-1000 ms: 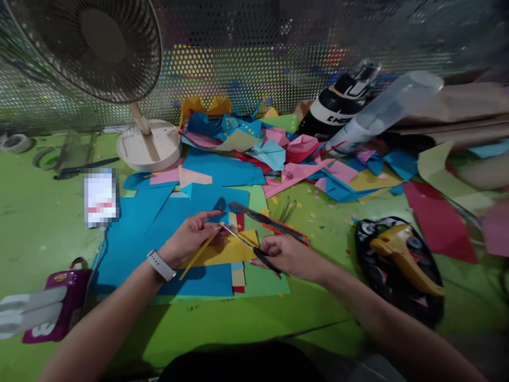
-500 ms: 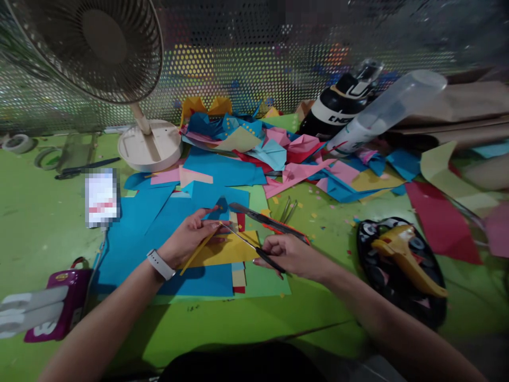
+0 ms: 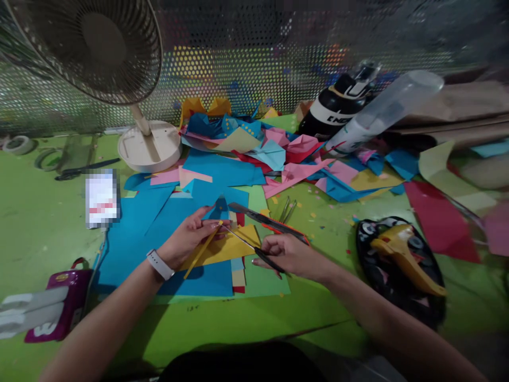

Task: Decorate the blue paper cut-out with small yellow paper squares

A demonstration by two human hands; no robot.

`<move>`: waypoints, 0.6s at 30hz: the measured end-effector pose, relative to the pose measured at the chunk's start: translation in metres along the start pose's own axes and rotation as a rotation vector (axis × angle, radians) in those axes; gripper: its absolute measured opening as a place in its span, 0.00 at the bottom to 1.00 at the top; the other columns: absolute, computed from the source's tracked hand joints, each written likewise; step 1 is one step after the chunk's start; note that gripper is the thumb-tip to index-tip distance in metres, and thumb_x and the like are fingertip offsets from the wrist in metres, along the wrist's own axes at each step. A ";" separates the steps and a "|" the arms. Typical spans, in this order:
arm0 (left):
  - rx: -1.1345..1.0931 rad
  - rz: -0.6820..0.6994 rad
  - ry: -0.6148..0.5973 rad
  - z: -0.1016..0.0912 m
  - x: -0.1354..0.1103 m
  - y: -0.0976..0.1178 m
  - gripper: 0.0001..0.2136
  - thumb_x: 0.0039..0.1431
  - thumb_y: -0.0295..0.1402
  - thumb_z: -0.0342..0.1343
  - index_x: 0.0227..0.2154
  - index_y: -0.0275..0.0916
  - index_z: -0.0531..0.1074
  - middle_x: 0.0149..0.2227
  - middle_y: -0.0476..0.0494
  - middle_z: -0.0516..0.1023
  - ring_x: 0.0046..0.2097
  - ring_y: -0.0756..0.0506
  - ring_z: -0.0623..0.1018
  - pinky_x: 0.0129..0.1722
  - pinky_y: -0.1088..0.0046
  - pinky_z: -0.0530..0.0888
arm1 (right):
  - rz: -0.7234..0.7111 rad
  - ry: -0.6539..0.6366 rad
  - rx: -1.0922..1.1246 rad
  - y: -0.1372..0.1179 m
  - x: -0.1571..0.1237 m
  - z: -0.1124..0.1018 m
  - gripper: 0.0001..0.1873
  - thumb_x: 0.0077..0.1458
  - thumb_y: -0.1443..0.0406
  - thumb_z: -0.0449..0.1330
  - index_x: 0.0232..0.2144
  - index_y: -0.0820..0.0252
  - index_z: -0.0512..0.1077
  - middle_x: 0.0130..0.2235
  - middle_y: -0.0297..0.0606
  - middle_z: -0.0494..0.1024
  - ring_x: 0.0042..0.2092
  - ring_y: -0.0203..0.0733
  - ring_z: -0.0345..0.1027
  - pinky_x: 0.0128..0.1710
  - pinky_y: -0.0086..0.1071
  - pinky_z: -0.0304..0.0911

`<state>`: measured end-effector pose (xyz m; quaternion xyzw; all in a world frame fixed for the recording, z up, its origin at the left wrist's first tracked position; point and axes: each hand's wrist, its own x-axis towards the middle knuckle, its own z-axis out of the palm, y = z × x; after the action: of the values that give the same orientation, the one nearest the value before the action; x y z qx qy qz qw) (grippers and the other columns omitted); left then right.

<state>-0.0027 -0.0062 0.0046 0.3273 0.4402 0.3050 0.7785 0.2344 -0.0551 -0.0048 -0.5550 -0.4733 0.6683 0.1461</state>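
A person works with 2 bare hands at a green desk scattered with coloured paper. The left hand, with a white watch at its wrist, has its grip closed to a pinch, thumb and fingers together on a narrow yellow paper strip. The strip slants down toward the near left, above the middle of the desk. The right hand has its grip closed around the black handles of slim scissors, whose metal tip reaches the strip's far end, beside the left fingertips; I cannot tell whether it touches.

Under the hands lies a yellow paper sheet, over large blue sheets. Just beyond the right hand rest an orange-trimmed cutting tool and thin metal tweezers.

At the far left stands a round fan; nearer on the left lie a phone, its screen blurred, and a purple box. Crumpled and folded paper is heaped along the far side, left of a black bottle. On the right, a black tray holds a yellow tool.
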 end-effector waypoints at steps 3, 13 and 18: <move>-0.005 -0.004 -0.008 0.001 -0.001 0.002 0.30 0.64 0.24 0.55 0.66 0.40 0.53 0.45 0.37 0.82 0.41 0.48 0.82 0.48 0.70 0.76 | 0.007 0.002 0.010 -0.002 -0.001 0.001 0.30 0.31 0.45 0.73 0.22 0.58 0.63 0.20 0.26 0.67 0.22 0.30 0.60 0.21 0.26 0.54; 0.006 -0.011 0.020 0.002 -0.002 0.003 0.30 0.65 0.24 0.53 0.67 0.40 0.51 0.45 0.37 0.82 0.41 0.47 0.82 0.48 0.69 0.76 | -0.013 -0.011 0.023 0.001 0.000 0.000 0.29 0.33 0.46 0.73 0.22 0.58 0.63 0.20 0.26 0.66 0.22 0.30 0.60 0.21 0.27 0.54; 0.034 -0.008 0.002 0.000 -0.001 0.003 0.31 0.63 0.21 0.54 0.66 0.38 0.52 0.46 0.35 0.82 0.42 0.47 0.82 0.49 0.68 0.76 | -0.018 0.000 0.004 0.004 0.001 -0.001 0.28 0.35 0.47 0.73 0.23 0.59 0.64 0.20 0.26 0.67 0.22 0.30 0.60 0.21 0.26 0.53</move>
<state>-0.0032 -0.0052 0.0074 0.3383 0.4471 0.2949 0.7737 0.2358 -0.0558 -0.0085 -0.5504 -0.4770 0.6680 0.1531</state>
